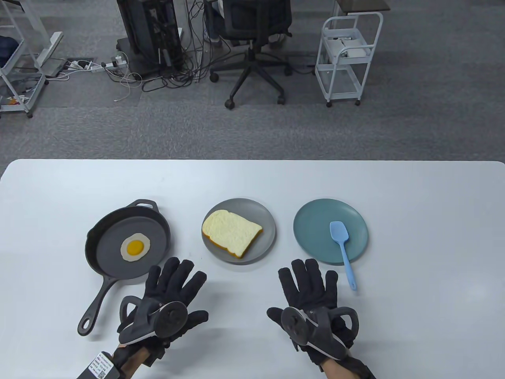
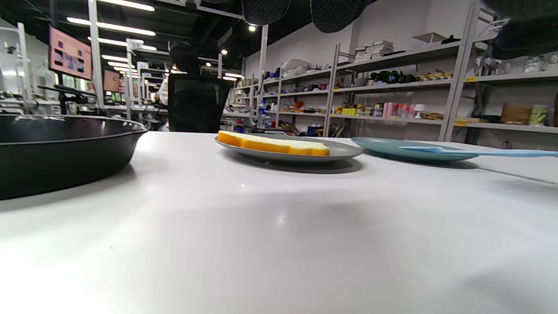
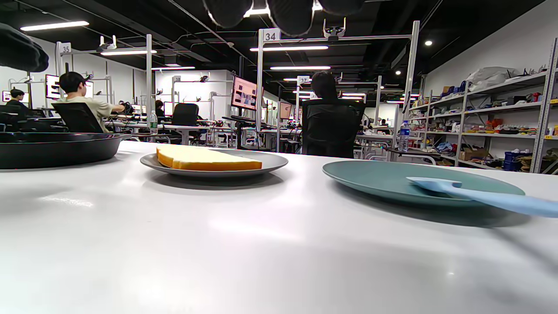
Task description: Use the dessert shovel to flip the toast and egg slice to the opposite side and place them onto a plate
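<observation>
I see three round vessels in a row on the smooth, glossy white table (image 1: 252, 181). On my left sits a black cast-iron frying pan (image 1: 103, 244) with a matte, dark bed and a long looped handle pointing toward me; in it lies a flat fried egg slice (image 1: 135, 247), wavy white edge around a round yellow yolk. In the middle, a shallow grey plate (image 1: 265, 233) carries a slice of toast (image 1: 231, 233), pale and spongy on top with an orange-brown crust along its near edges. On my right, a teal matte plate (image 1: 315, 221) holds the pale blue dessert shovel (image 1: 341, 244), its rounded blade on the plate and its slim handle sticking out over the near rim.

My left hand (image 1: 165, 302) rests on the table just beside the pan, fingers straight and spread, holding nothing. My right hand (image 1: 313, 302) lies flat near the teal plate, fingers extended close together, apart from the shovel's handle.
</observation>
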A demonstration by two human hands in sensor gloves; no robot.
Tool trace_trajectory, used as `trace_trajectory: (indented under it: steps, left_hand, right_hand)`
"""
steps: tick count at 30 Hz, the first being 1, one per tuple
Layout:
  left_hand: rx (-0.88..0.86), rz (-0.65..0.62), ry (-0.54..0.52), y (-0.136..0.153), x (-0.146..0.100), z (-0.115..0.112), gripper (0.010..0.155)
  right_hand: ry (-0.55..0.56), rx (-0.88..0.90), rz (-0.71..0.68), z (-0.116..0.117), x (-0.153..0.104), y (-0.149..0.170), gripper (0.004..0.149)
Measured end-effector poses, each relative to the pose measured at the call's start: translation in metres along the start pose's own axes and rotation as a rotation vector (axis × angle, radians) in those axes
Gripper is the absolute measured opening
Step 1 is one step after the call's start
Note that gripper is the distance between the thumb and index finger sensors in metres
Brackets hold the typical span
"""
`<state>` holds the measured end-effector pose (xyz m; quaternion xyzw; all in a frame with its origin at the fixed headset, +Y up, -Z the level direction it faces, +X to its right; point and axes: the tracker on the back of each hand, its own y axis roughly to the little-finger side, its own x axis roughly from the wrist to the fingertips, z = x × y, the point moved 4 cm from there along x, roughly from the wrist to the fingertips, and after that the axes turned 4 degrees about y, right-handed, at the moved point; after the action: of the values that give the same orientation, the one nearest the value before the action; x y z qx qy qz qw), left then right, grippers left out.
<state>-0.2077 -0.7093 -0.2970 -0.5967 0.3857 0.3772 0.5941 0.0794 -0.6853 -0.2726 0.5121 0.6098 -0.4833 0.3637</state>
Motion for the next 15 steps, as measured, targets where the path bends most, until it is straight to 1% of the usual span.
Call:
trace_trajectory:
  steps: [4, 7, 10, 13, 15]
  left_hand:
    - [-0.005, 0.072, -0.012, 0.018, -0.001, 0.006, 0.090]
    - [-0.006, 0.148, -0.022, 0.038, -0.002, 0.011, 0.090]
    - [-0.030, 0.232, -0.026, 0.061, -0.005, 0.014, 0.091]
    - [-0.061, 0.351, -0.034, 0.091, -0.011, 0.016, 0.091]
    - [-0.079, 0.430, -0.011, 0.110, -0.015, 0.014, 0.093]
  right_hand:
    - [-0.004, 0.013, 0.004, 0.001, 0.000, 0.000, 0.091]
    - [-0.008, 0.017, 0.004, 0.002, 0.001, 0.001, 0.091]
    - [-0.013, 0.014, 0.002, 0.003, 0.001, 0.001, 0.091]
    - [-0.014, 0.018, 0.001, 0.003, 0.001, 0.001, 0.091]
    - [-0.012, 0.023, 0.001, 0.002, 0.000, 0.001, 0.092]
